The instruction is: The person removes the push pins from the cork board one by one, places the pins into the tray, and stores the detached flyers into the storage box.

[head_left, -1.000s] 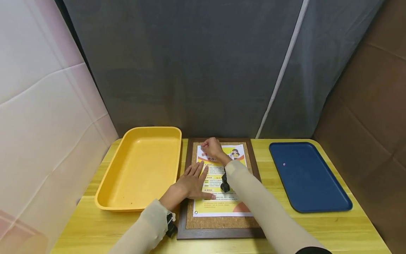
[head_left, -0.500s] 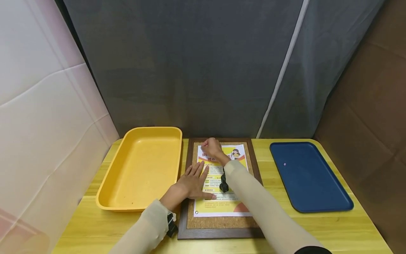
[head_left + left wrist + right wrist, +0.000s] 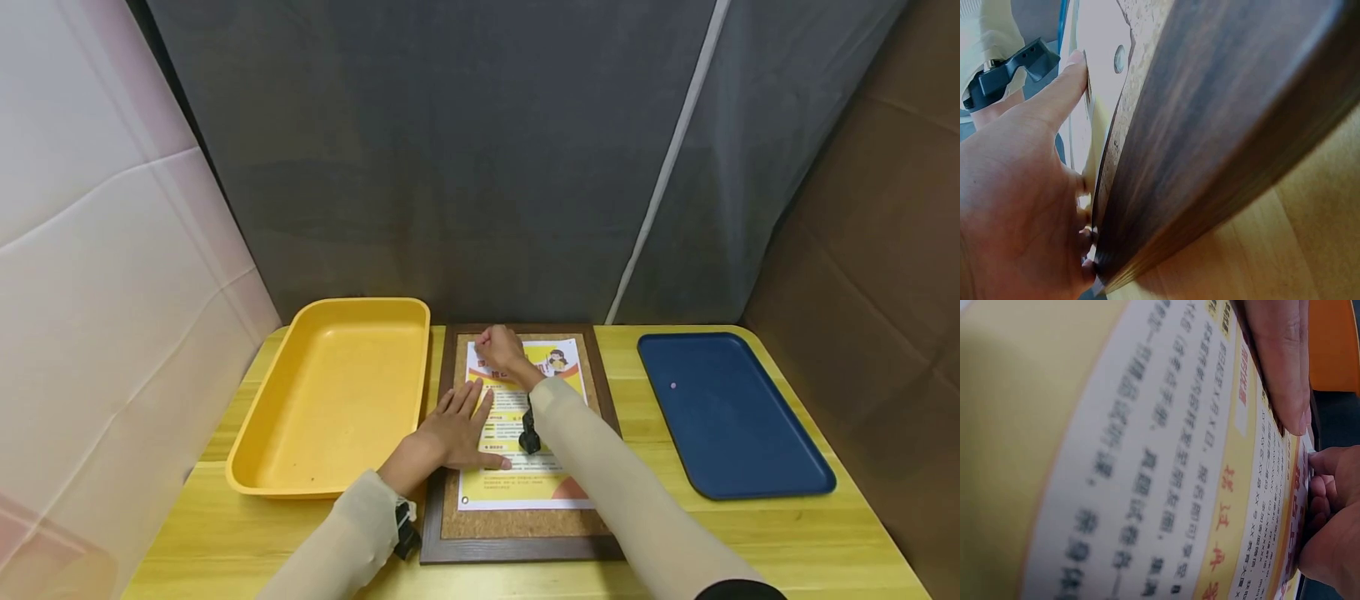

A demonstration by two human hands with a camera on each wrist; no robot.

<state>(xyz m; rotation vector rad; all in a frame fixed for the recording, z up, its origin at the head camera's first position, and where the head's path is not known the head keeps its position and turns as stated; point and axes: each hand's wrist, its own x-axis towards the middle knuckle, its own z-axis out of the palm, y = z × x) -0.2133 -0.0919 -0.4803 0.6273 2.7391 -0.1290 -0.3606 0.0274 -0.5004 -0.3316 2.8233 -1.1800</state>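
A printed poster (image 3: 525,483) in yellow, white and orange lies on a cork board (image 3: 525,524) with a dark brown wooden frame (image 3: 517,550). My left hand (image 3: 453,433) rests across the poster's left edge with fingers spread, thumb toward the middle. My right hand (image 3: 501,348) sits at the poster's upper left corner with its fingers curled. In the right wrist view, a fingertip (image 3: 1322,459) presses at the corner; whatever lies beneath it is too hidden to make out. A round, shiny tack head (image 3: 1120,59) shows at the poster's lower left corner.
On the left stands a yellow tray (image 3: 247,467), close beside the frame. To the right lies a blue tray (image 3: 750,433) with one small pale round thing (image 3: 672,386) on it. A grey curtain (image 3: 420,167) hangs behind the wooden table (image 3: 210,542).
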